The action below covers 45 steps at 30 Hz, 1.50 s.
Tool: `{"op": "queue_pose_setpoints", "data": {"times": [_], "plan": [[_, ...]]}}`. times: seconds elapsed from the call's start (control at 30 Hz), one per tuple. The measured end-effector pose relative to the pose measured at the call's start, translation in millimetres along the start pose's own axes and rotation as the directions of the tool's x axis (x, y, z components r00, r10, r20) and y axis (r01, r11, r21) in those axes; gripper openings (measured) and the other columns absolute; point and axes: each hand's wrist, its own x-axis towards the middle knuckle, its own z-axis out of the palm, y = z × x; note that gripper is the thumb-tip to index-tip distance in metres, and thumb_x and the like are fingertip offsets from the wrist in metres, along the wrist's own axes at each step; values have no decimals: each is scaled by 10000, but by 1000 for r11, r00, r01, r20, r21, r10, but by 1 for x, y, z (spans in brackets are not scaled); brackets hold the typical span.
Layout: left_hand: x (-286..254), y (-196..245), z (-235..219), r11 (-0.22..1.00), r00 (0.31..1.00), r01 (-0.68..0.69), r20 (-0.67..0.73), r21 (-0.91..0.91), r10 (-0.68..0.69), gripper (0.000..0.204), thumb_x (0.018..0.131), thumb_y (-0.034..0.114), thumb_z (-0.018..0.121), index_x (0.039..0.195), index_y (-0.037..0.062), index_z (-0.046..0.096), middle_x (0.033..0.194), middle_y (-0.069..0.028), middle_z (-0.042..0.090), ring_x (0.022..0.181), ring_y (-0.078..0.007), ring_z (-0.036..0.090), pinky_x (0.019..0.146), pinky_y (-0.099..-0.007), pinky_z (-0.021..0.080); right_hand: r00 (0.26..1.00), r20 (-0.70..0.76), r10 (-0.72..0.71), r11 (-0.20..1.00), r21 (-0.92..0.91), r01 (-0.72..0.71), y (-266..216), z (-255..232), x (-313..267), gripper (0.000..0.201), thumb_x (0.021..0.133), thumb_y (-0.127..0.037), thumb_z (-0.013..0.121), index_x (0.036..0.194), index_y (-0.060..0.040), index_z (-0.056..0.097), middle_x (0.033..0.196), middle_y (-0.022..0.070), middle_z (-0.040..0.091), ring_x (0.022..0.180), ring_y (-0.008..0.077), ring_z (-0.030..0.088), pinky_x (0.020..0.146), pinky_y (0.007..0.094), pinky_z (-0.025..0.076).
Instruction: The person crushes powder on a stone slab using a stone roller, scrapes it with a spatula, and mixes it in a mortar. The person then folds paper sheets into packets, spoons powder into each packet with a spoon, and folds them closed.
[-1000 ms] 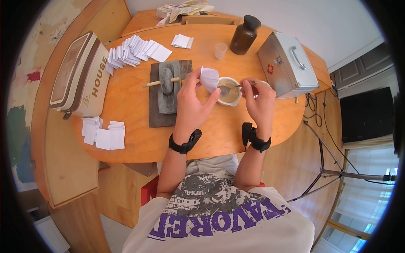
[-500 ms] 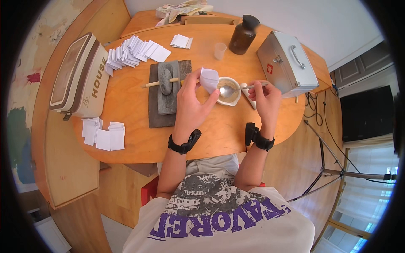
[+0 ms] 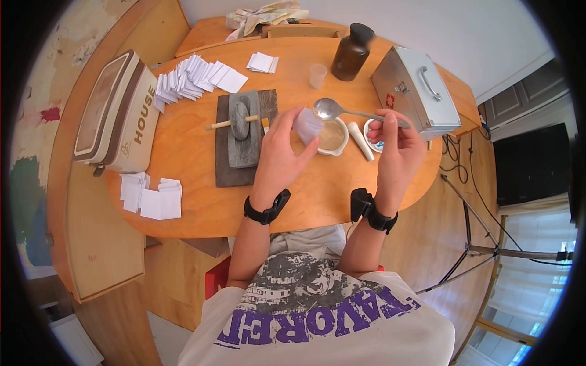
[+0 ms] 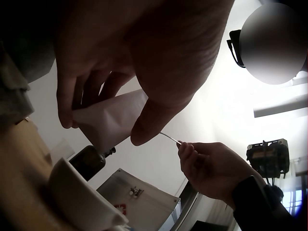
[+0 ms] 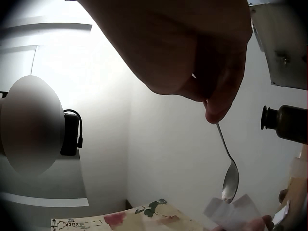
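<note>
The left hand [image 3: 282, 155] holds a folded white paper packet [image 3: 308, 126] between thumb and fingers, just left of a white mortar [image 3: 343, 144] with pale powder in it. Pinched by its handle in the right hand [image 3: 400, 152] is a metal spoon [image 3: 328, 109], its bowl at the packet's upper edge. In the right wrist view a little pale matter lies at the tip of the spoon [image 5: 231, 182], against the paper [image 5: 233, 214]. The left wrist view has the packet [image 4: 113, 118] above the mortar [image 4: 77, 195].
A white pestle [image 3: 361, 141] and a small dish [image 3: 368, 129] lie right of the mortar. Behind stand a plastic cup [image 3: 317, 75], a brown bottle [image 3: 352, 53] and a metal case [image 3: 415, 91]. Leftward are a grey stone slab [image 3: 244, 149], paper stacks [image 3: 161, 199] and a HOUSE box [image 3: 125, 116].
The spoon has risen out of the mortar to the packet's top edge, as the right hand moved rightward. The left hand has tilted the packet slightly towards the mortar.
</note>
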Motion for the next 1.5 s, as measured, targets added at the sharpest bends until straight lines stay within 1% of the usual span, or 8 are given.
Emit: {"op": "queue_pose_setpoints", "data": {"times": [0.17, 0.6, 0.8, 0.87, 0.97, 1.1, 1.33, 1.5], "plan": [[1, 3, -2, 999, 1000, 14, 18, -42, -14, 575, 948, 67, 869, 1470, -21, 646, 1373, -204, 746, 1264, -325, 759, 1101, -424, 606, 963, 175, -203, 968, -111, 224, -7, 6, -6, 165, 1139, -63, 706, 1175, 59, 811, 892, 88, 796, 807, 138, 766, 752, 270, 631], [1, 1, 0, 999, 1000, 2, 6, -35, -1, 572, 944, 57, 868, 1464, -20, 645, 1361, -207, 746, 1254, -325, 758, 1099, -422, 610, 942, 226, -250, 958, -84, 274, -6, 1, -6, 148, 1133, -32, 703, 1162, 64, 812, 931, 94, 805, 826, 141, 772, 760, 275, 639], [-1, -6, 2, 997, 999, 1, -43, -72, -4, 594, 948, 51, 875, 1476, -57, 624, 1373, -207, 747, 1263, -285, 756, 1102, -413, 608, 978, 17, -206, 972, -109, 207, 2, -2, -1, 178, 1140, -89, 708, 1131, 48, 820, 905, 90, 811, 818, 144, 781, 746, 284, 637], [-2, -9, 3, 993, 996, -4, -84, -120, -6, 588, 961, 45, 868, 1477, -79, 615, 1368, -191, 745, 1272, -252, 743, 1114, -411, 602, 984, 136, -115, 921, -357, 157, 6, -6, 0, 185, 1129, -109, 721, 1102, 47, 818, 881, 102, 818, 789, 147, 792, 719, 292, 621], [-2, -7, 3, 988, 996, 6, -87, -153, -19, 580, 967, 35, 859, 1478, -85, 611, 1355, -182, 741, 1272, -239, 735, 1123, -411, 598, 950, 306, -65, 894, -405, 192, 27, -11, 7, 173, 1110, -103, 735, 1081, 49, 813, 849, 113, 817, 760, 155, 799, 699, 298, 608], [-2, -5, 2, 990, 996, -2, -87, -141, -11, 575, 969, 36, 854, 1474, -91, 610, 1356, -185, 739, 1271, -237, 735, 1123, -409, 598, 932, 362, -18, 879, -438, 187, 38, -10, 9, 183, 1110, -109, 720, 1066, 43, 813, 810, 106, 809, 725, 160, 794, 689, 292, 602], [-2, -6, 1, 990, 997, -1, -71, -142, -9, 564, 976, 48, 856, 1468, -92, 618, 1353, -183, 740, 1272, -236, 736, 1135, -407, 596, 965, 236, 112, 917, -398, -9, 57, -19, 14, 215, 1106, -120, 705, 1062, 57, 817, 805, 99, 809, 708, 142, 782, 683, 279, 606], [-2, -9, 2, 993, 998, -6, -64, -121, -2, 576, 973, 55, 864, 1474, -87, 617, 1351, -171, 742, 1277, -239, 736, 1136, -411, 597, 980, 123, 159, 963, -239, -126, 59, -25, 18, 262, 1132, -144, 692, 1069, 84, 806, 827, 96, 806, 712, 129, 758, 687, 273, 605]]}}
